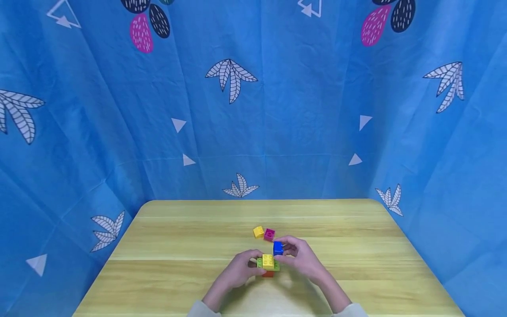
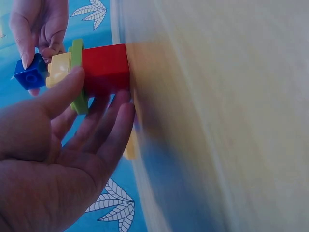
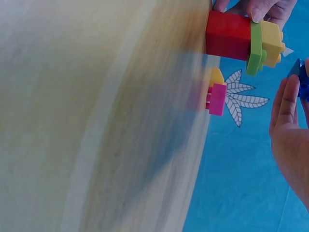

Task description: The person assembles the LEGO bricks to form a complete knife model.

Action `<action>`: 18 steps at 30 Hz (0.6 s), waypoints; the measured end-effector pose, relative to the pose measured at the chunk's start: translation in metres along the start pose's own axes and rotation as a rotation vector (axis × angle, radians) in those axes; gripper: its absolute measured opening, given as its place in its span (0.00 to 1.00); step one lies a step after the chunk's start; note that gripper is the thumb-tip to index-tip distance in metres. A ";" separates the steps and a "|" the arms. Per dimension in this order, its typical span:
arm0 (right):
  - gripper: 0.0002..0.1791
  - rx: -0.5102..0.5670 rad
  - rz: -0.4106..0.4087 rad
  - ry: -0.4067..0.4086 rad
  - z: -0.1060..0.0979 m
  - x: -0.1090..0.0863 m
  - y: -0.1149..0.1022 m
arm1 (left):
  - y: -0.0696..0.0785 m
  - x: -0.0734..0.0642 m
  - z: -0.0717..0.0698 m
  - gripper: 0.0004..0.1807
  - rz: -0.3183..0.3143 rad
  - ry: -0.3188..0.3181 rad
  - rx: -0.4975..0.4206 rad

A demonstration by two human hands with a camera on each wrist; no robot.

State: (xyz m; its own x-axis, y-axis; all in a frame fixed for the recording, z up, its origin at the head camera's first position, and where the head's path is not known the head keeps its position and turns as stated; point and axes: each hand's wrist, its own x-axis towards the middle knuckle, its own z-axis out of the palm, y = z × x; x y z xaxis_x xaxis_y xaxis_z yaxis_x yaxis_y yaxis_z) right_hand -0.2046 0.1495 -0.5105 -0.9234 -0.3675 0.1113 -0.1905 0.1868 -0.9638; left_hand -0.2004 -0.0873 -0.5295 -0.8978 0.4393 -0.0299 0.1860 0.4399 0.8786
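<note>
**A stack in my left hand, a blue brick in my right**

The stack stands upright in front of me at the wooden table; whether its base bears on the wood or sits just above it, I can't tell. My left hand is closed about it, thumb on one side, fingers round the other. I judge it light and stiff, hard plastic with nothing fragile about it, though the joints could pop apart if I twist.

The red block at the bottom is its biggest part, and its flat sides should give the surest hold. The green plate above juts out past it, a handy ledge for my thumb. The yellow brick caps it, studs up; I'd leave those studs uncovered.

In my right hand I pinch the blue brick near the stack's top, apart from it. It looks glossy, so perhaps a little slick; opposite side walls seem the place to grip.

Beyond my hands, a magenta brick and a smaller-looking yellow sloped brick lie loose on the table.

No brand, label or lettering is readable on any piece.
</note>
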 end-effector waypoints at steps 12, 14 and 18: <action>0.25 -0.038 0.014 0.024 0.003 0.001 0.000 | -0.001 0.001 0.000 0.17 -0.008 -0.010 -0.015; 0.24 -0.039 0.010 0.025 0.003 0.001 0.000 | -0.001 0.000 -0.001 0.17 -0.012 -0.009 -0.019; 0.23 -0.067 -0.026 0.013 0.004 0.000 0.000 | -0.001 0.000 0.000 0.16 -0.020 -0.013 -0.048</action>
State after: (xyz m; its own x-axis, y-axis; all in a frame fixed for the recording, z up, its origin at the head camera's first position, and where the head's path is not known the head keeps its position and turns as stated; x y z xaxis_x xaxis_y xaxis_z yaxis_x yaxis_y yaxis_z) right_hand -0.2034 0.1460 -0.5113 -0.9220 -0.3610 0.1401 -0.2362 0.2377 -0.9422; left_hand -0.2008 -0.0879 -0.5297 -0.8960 0.4409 -0.0534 0.1484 0.4106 0.8997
